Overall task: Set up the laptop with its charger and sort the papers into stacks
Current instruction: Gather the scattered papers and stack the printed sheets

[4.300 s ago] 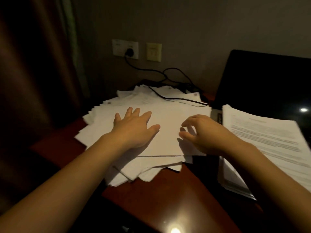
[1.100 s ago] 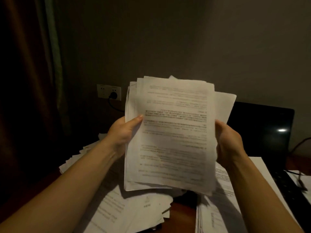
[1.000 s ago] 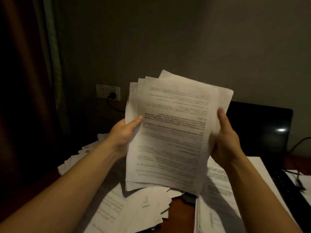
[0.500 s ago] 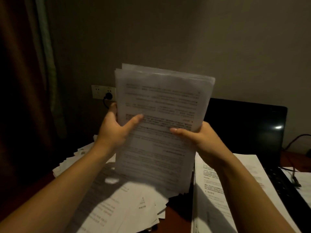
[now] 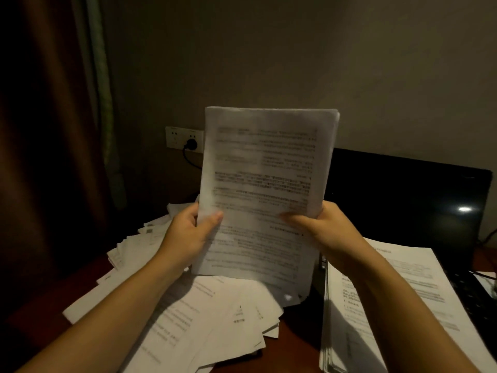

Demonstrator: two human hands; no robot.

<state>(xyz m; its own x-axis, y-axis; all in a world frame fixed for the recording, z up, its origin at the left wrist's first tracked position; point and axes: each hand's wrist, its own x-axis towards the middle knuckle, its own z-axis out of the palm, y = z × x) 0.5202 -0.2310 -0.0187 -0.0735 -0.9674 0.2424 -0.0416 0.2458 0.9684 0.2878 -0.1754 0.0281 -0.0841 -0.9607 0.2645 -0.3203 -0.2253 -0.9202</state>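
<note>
I hold a bundle of printed sheets point(image 5: 263, 168) upright above the desk, its edges nearly aligned. My left hand point(image 5: 188, 238) grips its left edge with the thumb across the front. My right hand point(image 5: 325, 227) grips the right edge, thumb on the front page. Below lies a loose, fanned pile of papers point(image 5: 204, 313). A squared stack of papers point(image 5: 398, 297) lies at the right, over the laptop's base. The open black laptop point(image 5: 403, 200) stands behind it with a dark screen. The charger plug point(image 5: 191, 144) sits in the wall socket, its cable running down behind the bundle.
A dark curtain point(image 5: 53, 130) hangs at the left. The red-brown desk point(image 5: 290, 343) shows between the two paper piles. The laptop keyboard point(image 5: 476, 300) shows at the far right, with a thin cable point(image 5: 484, 275) across it.
The bundle has dropped lower and its sheets are squared into a neater block. Both hands have slid down its sides to the lower half.
</note>
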